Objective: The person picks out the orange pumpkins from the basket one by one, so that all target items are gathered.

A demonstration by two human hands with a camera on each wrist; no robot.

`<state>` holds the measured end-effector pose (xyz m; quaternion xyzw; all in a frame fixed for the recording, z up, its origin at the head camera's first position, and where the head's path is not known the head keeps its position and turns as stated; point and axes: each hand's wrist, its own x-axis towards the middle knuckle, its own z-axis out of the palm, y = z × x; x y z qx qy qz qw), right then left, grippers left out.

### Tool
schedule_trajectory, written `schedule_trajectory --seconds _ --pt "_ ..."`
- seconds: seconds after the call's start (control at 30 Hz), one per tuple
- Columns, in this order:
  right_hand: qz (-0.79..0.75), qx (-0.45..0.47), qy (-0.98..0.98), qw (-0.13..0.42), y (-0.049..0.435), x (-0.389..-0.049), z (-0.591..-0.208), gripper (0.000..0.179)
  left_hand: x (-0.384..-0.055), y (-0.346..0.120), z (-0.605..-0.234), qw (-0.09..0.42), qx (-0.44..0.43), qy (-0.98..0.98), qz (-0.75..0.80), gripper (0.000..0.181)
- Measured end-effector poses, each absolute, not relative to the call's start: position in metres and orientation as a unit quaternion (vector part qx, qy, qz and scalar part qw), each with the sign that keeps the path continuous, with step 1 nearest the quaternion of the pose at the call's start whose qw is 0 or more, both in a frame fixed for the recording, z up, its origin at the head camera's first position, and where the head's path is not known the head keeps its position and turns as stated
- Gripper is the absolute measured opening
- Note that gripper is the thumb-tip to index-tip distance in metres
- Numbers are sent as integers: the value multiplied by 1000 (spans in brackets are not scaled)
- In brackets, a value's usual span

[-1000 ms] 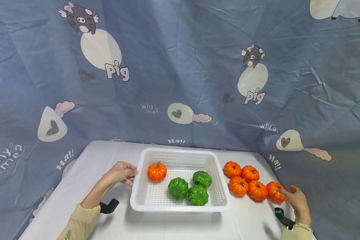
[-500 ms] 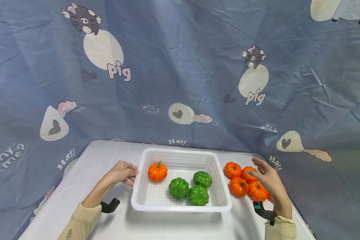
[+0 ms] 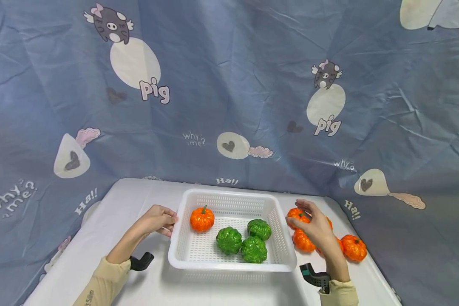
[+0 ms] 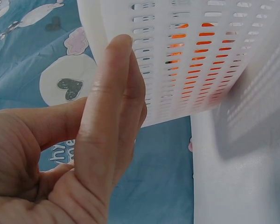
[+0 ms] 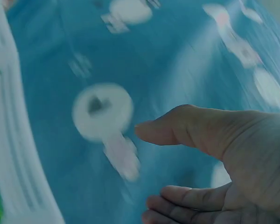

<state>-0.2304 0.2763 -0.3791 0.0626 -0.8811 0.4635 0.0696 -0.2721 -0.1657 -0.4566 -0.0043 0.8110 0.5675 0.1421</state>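
A white perforated plastic basket [image 3: 233,266] stands mid-table with one orange pumpkin [image 3: 202,219] and three green pumpkins [image 3: 228,240] inside. At its left side, my left hand [image 3: 157,219] touches the outer wall near the rim. In the left wrist view, the fingers of that hand [image 4: 102,135] extend up against the basket wall [image 4: 158,28], thumb apart from it. My right hand [image 3: 317,225] hovers over the orange pumpkins [image 3: 298,216] right of the basket, thumb and fingers spread, holding nothing. It partly covers several of them. In the right wrist view, nothing lies between thumb and fingers [image 5: 186,198].
One more orange pumpkin [image 3: 353,248] sits at the right end of the cluster, near the table's right edge. Blue patterned cloth [image 3: 199,106] hangs behind the white table [image 3: 214,293]. Each wrist wears a black device [image 3: 314,277].
My right hand has moved left from the rightmost orange pumpkin, across the cluster, to the pumpkins nearest the basket. The left hand stays at the basket's side.
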Motion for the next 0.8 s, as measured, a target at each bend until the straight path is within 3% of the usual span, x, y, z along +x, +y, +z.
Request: schedule_trajectory --seconds 0.33,0.6,0.8 --pt "431 158 -889 3 183 -238 -404 64 -272 -167 -458 136 -2 807 574 28" --pt "366 201 -905 -75 126 -276 -403 69 -272 -168 -457 134 -2 805 578 26" --pt "334 198 -910 -145 84 -310 -423 58 -269 -168 -455 136 15 798 587 26"
